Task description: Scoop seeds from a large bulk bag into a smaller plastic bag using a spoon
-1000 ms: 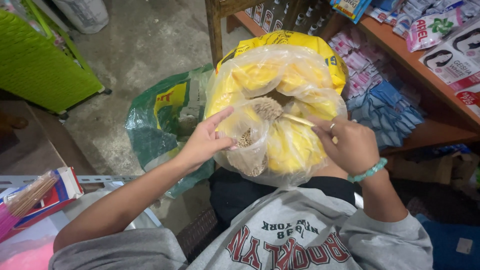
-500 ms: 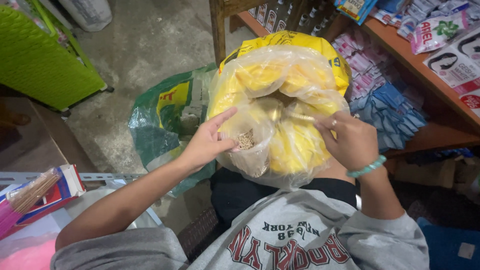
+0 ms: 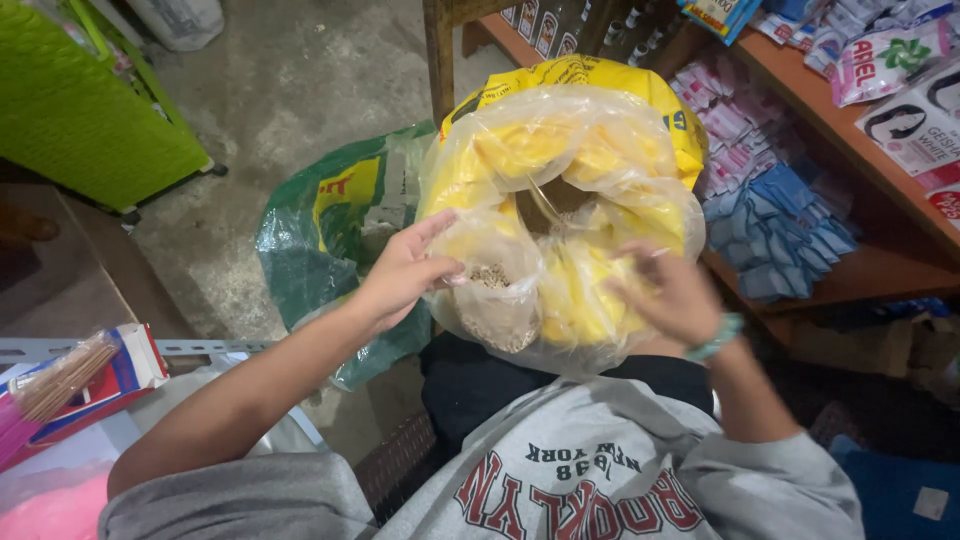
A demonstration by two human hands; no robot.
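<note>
A big yellow sack (image 3: 600, 90) lined with a clear plastic bag (image 3: 560, 170) stands in front of me, its mouth rolled down. My left hand (image 3: 400, 275) pinches a small clear bag of brownish grain (image 3: 495, 300) against the liner's near edge. My right hand (image 3: 670, 295), blurred and wearing a teal bracelet, rests on the liner's right side with fingers curled on the plastic. Whether it holds anything else, I cannot tell.
A green sack (image 3: 330, 230) stands to the left on the concrete floor. A wooden shelf (image 3: 860, 130) with hanging sachets runs along the right. A green plastic crate (image 3: 90, 110) sits far left. A box with sticks (image 3: 70, 385) lies at the lower left.
My right hand has dropped from the bag's mouth to its right side, and the thin stick-like thing it held is no longer seen. The left hand keeps pinching the small bag.
</note>
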